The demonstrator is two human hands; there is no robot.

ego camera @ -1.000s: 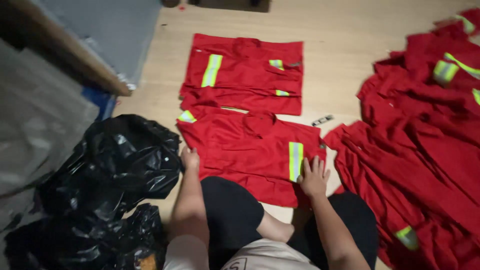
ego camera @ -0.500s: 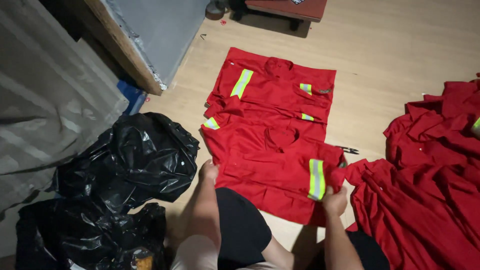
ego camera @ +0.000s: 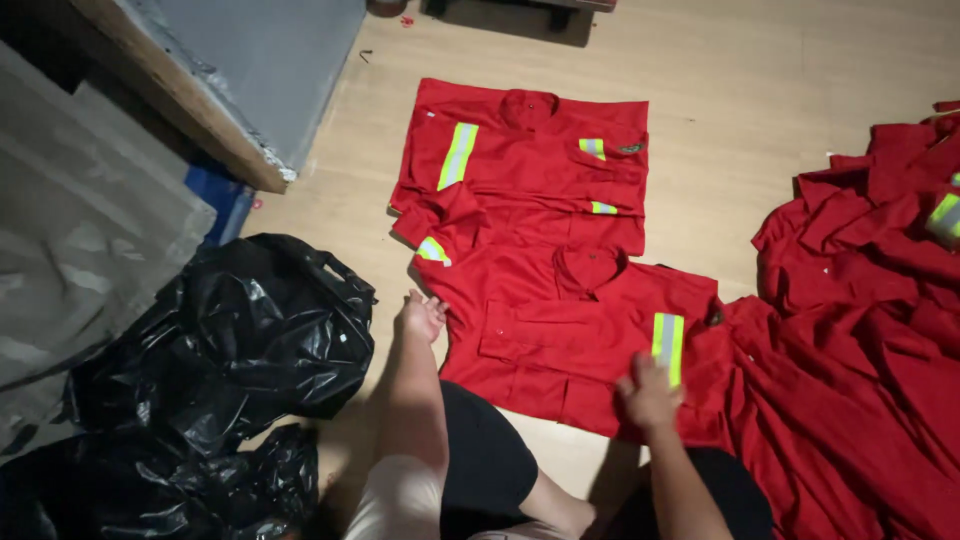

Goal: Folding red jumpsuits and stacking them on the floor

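Observation:
Two folded red work shirts with yellow reflective stripes lie on the wooden floor. The near shirt [ego camera: 570, 330] is right in front of me, and the far shirt [ego camera: 520, 150] lies just beyond it, partly under its collar. My left hand [ego camera: 420, 315] rests with fingers spread at the near shirt's left edge. My right hand [ego camera: 650, 392] lies flat on the shirt's lower right part, just below the reflective stripe. Neither hand grips anything.
A heap of loose red garments [ego camera: 870, 330] covers the floor at the right. Black plastic bags [ego camera: 220, 350] sit at my left. A wooden-edged grey panel [ego camera: 220, 90] and grey sheet [ego camera: 80, 230] stand at the far left. My dark-clothed knees [ego camera: 490, 460] are below.
The view has shifted, so the shirts appear further right and lower. My right hand moved from the near shirt's right edge onto its front, and my left hand stayed at the left edge.

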